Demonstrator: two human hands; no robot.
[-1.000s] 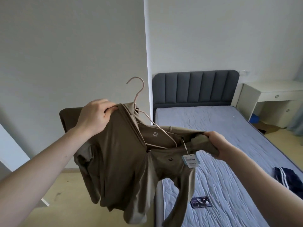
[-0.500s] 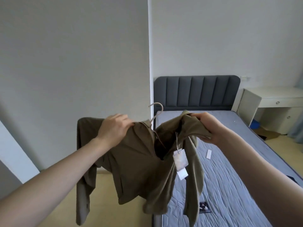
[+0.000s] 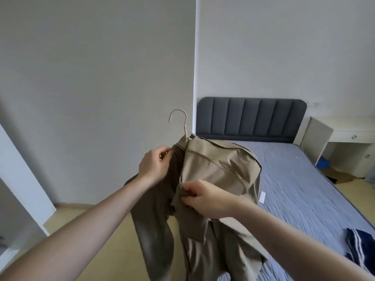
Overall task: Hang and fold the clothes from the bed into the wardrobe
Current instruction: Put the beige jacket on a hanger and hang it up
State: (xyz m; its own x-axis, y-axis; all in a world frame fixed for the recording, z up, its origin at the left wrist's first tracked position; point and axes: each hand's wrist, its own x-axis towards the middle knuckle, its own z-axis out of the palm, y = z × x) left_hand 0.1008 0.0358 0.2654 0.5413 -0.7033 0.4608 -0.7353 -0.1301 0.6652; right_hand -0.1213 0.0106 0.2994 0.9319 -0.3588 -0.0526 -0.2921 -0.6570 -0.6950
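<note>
Above the foot of a blue-sheeted bed (image 3: 294,179), held up in mid-air: khaki jacket (image 3: 219,171) on a beige hanger (image 3: 183,122), hook upright. Left hand (image 3: 154,167) gripping the collar by the hook; right hand (image 3: 205,197) pinching the front edge. Small white tag (image 3: 262,197) on the sheet, writing unreadable. Navy striped garment (image 3: 357,246) on the bed's near corner.
</note>
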